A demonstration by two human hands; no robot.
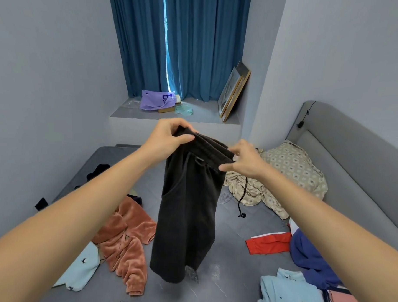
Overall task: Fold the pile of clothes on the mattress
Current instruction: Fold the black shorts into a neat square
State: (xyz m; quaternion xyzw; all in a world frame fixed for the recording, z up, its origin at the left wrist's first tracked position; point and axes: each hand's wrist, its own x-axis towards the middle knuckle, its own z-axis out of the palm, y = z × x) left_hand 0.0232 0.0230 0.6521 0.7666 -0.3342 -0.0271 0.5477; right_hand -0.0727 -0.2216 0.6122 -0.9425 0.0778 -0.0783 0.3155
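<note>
A pair of dark brown shorts (189,209) hangs in the air above the grey mattress (225,285). My left hand (169,136) pinches the left end of their waistband and my right hand (245,161) pinches the right end. A black drawstring (242,197) dangles from the waist. Loose clothes lie around on the mattress: an orange fleece top (127,238) at the left, a light blue garment (81,268) below it, a red and white piece (269,242), a navy garment (307,256), and a light blue garment (288,291) at the lower right.
A beige patterned blanket (289,174) is bunched against the grey padded headboard (351,156) on the right. Small dark items (98,171) lie near the mattress's left edge. Beyond the mattress, a window ledge holds a purple bag (154,100) and leaning picture frames (234,91) under blue curtains.
</note>
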